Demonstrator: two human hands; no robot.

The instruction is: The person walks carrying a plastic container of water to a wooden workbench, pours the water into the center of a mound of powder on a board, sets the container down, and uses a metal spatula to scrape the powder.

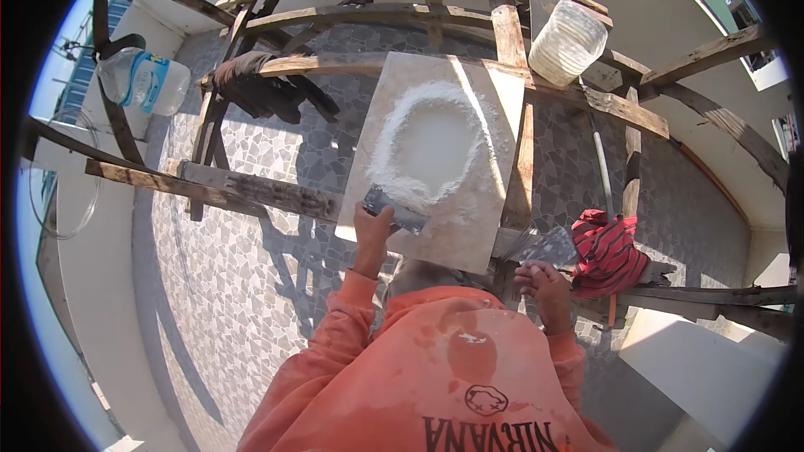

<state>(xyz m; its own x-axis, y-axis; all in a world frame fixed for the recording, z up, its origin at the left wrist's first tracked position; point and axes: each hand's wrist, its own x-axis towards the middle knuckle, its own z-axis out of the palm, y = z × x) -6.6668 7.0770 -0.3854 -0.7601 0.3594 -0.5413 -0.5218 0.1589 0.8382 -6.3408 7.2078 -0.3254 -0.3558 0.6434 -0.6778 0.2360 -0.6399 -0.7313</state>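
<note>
My left hand (374, 230) is closed around a dark, wide-bladed scraper (394, 211), its edge over the near left part of a pale board (465, 247). A ring of white powder (400, 130) lies on the board around a pool of whitish liquid (435, 151). To the right of the board, my right hand (546, 291) has curled fingers at the lower edge of a grey metal scraper (548, 247) flecked with white. It seems to grip this scraper, though its handle is hidden.
A red and black striped cloth (605, 255) hangs right of my right hand. A translucent plastic container (568, 42) stands on the wooden frame (620, 109) at the back right. On the left are a dark cloth (255, 85) and a large plastic bottle (146, 82). Stone-patterned tiles (209, 276) cover the floor.
</note>
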